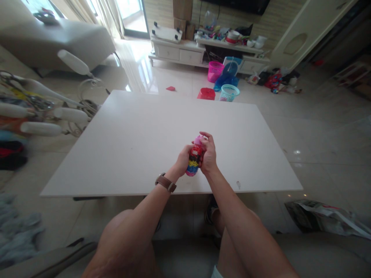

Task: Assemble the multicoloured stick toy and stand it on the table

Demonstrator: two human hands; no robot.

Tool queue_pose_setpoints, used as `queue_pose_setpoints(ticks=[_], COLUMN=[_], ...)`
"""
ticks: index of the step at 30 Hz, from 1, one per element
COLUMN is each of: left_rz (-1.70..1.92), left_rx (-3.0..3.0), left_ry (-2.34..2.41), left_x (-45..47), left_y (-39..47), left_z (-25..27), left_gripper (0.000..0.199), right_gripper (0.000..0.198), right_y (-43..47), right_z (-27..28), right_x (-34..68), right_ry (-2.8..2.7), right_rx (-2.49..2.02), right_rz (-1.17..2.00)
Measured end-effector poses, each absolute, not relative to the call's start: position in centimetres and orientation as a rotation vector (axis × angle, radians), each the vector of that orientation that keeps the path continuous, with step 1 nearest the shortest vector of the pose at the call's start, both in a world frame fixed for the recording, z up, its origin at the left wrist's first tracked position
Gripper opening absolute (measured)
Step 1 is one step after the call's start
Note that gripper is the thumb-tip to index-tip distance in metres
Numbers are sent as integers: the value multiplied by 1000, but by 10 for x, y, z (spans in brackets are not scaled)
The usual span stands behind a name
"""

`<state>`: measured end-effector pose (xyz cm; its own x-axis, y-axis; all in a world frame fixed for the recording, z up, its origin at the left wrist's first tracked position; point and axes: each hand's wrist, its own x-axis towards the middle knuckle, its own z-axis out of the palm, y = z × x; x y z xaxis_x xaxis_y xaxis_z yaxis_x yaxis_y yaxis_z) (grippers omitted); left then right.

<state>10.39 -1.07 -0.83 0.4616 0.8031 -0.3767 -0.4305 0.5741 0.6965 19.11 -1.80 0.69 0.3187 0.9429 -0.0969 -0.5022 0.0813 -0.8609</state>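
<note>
A small clear bottle (193,162) with a pink cap (198,139) is held over the near middle of the white table (139,135). Its contents lie in bands of red, black, yellow, blue and pink small pieces. My left hand (183,157) grips the bottle's left side, with a brown-strapped watch (165,183) on that wrist. Around the right side and the cap, my right hand (209,151) is closed, its index finger reaching over the top. Some fingertips of both hands are hidden behind the bottle. The bottle leans with its cap away from me.
A small clear scrap (238,184) lies near the table's front edge. Beyond the far edge stand a red stool (206,94), a light-blue basket (230,92) and a pink basket (215,72). White lamp-like shades (72,114) crowd the left side. A bag (333,216) sits at right.
</note>
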Motion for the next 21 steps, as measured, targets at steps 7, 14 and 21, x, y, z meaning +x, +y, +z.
queue_pose_setpoints(ticks=[7,14,21], left_rz=[799,768,759], left_rx=[573,661,662], left_ry=[766,700,685], left_x=[104,102,101], left_y=[-10,-10,-10], left_z=[-10,-8,-7], left_gripper=[34,39,39], right_gripper=[29,34,30], right_y=[-18,-18,-20], right_z=[6,5,5], right_x=[190,193,193], right_ry=[-533,-494,-483], right_rx=[-965,-922,-937], right_rz=[1178,1253,1247])
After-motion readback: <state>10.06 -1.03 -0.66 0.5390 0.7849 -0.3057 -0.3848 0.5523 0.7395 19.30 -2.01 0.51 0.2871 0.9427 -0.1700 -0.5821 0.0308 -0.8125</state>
